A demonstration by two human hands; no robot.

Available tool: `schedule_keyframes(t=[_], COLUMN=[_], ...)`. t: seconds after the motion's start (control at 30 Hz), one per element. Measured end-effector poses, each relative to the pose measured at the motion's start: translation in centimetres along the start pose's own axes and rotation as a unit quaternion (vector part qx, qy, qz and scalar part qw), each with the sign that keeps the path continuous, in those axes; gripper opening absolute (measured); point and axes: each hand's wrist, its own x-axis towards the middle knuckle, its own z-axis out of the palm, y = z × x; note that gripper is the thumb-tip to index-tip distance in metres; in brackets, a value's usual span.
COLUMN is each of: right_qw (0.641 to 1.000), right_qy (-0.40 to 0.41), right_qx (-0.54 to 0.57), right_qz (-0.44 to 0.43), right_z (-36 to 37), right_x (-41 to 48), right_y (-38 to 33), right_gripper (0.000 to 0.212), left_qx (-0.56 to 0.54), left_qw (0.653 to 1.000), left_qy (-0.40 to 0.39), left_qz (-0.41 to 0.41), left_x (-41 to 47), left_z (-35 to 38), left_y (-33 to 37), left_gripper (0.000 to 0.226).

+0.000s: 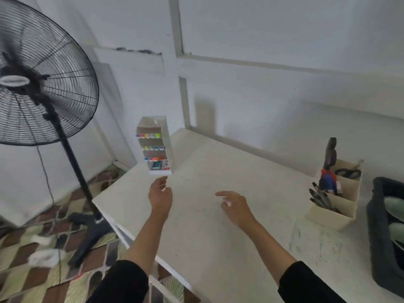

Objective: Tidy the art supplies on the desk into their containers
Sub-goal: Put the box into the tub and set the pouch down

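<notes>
The whole view is soft from motion. The fan [43,84] is cut by the left edge, and its blades behind the grille cannot be made out. On the marker rack [154,147] only coloured caps show, and the small packets on its lowest shelf are too blurred to name. In the organizer [332,215] the walls hide the lower parts of the pens [321,197] and much of the scissors [348,172]. The red and blue thing [328,181] beside them is unclear. The dark tray [380,248] is cut by the right edge, and the pale shapes [395,206] inside it cannot be told. The fingertips of the left hand [160,194] and of the right hand [235,204] are smeared. Both sleeves [122,283] run out at the bottom edge.
</notes>
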Motion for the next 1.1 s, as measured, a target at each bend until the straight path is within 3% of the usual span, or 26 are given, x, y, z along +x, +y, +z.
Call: schedule_keyframes(t=[0.2, 0.4, 0.53, 0.67, 0.9, 1.1], right_qw=[0.987, 0.986, 0.976, 0.958, 0.959, 0.964], right_qy=[-0.103, -0.105, -0.12, -0.159, -0.094, -0.019], right_qx=[0.018, 0.097, 0.178, 0.232, 0.264, 0.264], right_qz=[-0.12, -0.081, -0.037, -0.049, -0.046, 0.008], right_z=[4.3, 5.1, 5.2, 5.7, 3.5, -3.7], right_x=[5.8, 10.2, 11.9, 12.4, 12.0, 9.2], right_y=[-9.0, -16.1, -18.0, -18.7, -17.4, -12.6], right_gripper=[0.051, 0.069, 0.083, 0.079, 0.07, 0.066], left_qx=[0.015, -0.025, -0.063, -0.07, -0.052, -0.076], left_qw=[0.999, 0.993, 0.98, 0.979, 0.978, 0.955], left_qy=[-0.031, -0.079, -0.14, -0.139, -0.161, -0.244], left_qz=[0.034, 0.087, 0.127, 0.131, 0.125, 0.148], left_x=[5.0, 8.4, 9.5, 10.4, 9.7, 5.5], left_z=[-7.0, -8.4, -8.2, -6.8, -3.2, 3.7], left_y=[1.2, 5.7, 8.4, 8.6, 9.5, 10.6], left_gripper=[0.048, 0.05, 0.031, 0.025, 0.027, 0.036])
